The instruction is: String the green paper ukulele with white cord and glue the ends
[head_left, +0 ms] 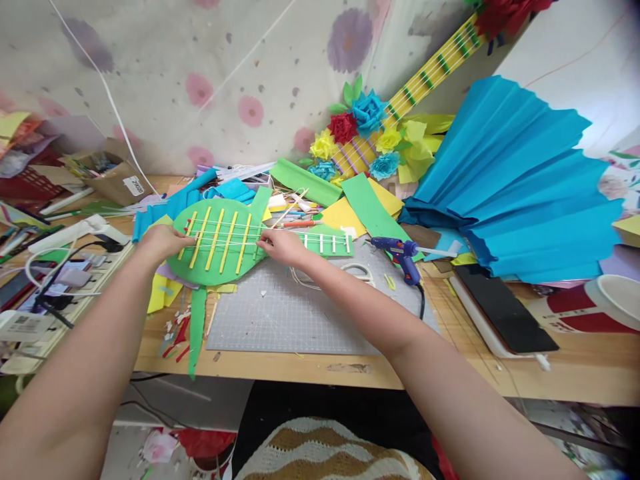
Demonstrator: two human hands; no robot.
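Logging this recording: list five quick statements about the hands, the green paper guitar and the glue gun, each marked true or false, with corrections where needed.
1. The left hand and right hand are both at the green paper guitar. True.
2. Red strips cross the guitar's round body. False: yellow strips cross it.
3. White bars cross the guitar's neck. True.
4. The glue gun lies to the right of both hands. True.
5. The glue gun is yellow all over. False: it is mostly blue.
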